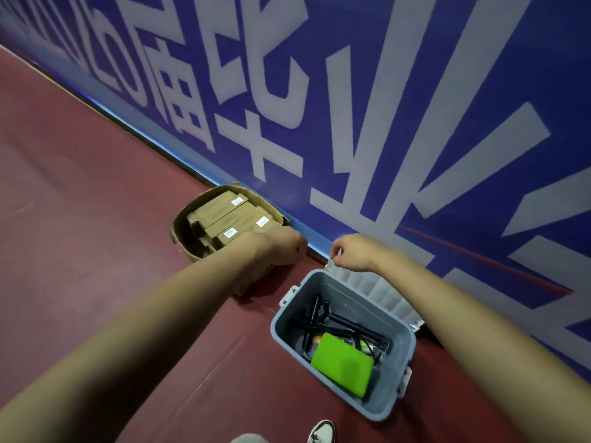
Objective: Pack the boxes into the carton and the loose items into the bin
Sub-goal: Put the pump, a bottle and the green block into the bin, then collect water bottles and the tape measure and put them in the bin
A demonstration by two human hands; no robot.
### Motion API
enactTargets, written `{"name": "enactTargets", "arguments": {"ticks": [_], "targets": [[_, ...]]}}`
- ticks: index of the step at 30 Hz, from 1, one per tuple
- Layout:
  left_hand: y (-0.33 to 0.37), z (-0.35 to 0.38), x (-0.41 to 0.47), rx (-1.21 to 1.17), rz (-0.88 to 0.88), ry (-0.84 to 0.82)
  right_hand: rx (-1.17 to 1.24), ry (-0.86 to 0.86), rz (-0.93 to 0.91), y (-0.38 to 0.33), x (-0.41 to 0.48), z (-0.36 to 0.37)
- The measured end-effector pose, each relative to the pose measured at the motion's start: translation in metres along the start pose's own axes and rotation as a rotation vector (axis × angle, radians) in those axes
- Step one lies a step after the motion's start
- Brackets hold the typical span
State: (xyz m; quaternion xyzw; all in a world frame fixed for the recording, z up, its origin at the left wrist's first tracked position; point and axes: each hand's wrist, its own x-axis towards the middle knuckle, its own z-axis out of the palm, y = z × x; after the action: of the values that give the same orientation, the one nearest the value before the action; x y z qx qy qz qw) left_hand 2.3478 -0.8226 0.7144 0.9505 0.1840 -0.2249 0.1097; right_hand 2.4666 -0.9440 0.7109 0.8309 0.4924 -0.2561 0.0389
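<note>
Fingers (335, 251) of my right hand (353, 254) pinch the grey plastic bin's (394, 383) pale ribbed lid (377, 292); left hand's (283, 247) curl under, grasp hidden from me.

Blue banner (367, 75) on the wall: large white Chinese characters, steeply tilted and cropped at the frame edges. One resembles "业"; the others cannot be read with certainty.

Brown boxes (217, 209) in the carton (179, 231): small white labels (237, 200) on the ends, print too small to read.
</note>
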Motion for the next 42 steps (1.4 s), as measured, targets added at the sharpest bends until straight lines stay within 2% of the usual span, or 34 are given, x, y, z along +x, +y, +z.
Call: {"name": "enactTargets", "arguments": {"ticks": [8,12,23,28,32,38,42], "targets": [[-0.120,0.041,-0.128,-0.171,-0.135,0.088,-0.028,0.015,-0.158,-0.158,-0.004,0.016],[-0.175,0.068,-0.206,-0.184,-0.181,0.152,-0.106,0.009,-0.241,-0.239,-0.002,0.036],[-0.310,0.160,-0.391,-0.463,-0.569,0.233,-0.337,-0.073,-0.550,-0.463,-0.001,0.096],[-0.363,0.195,-0.434,-0.550,-0.702,0.260,-0.427,-0.126,-0.655,-0.544,0.022,0.117],[-0.402,0.207,-0.449,-0.594,-0.744,0.287,-0.460,-0.127,-0.708,-0.592,0.047,0.126],[-0.494,0.215,-0.465,-0.584,-0.811,0.280,-0.463,-0.133,-0.750,-0.683,0.105,0.135],[-0.558,0.228,-0.481,-0.689,-0.861,0.277,-0.460,-0.154,-0.753,-0.746,0.141,0.135]]}}
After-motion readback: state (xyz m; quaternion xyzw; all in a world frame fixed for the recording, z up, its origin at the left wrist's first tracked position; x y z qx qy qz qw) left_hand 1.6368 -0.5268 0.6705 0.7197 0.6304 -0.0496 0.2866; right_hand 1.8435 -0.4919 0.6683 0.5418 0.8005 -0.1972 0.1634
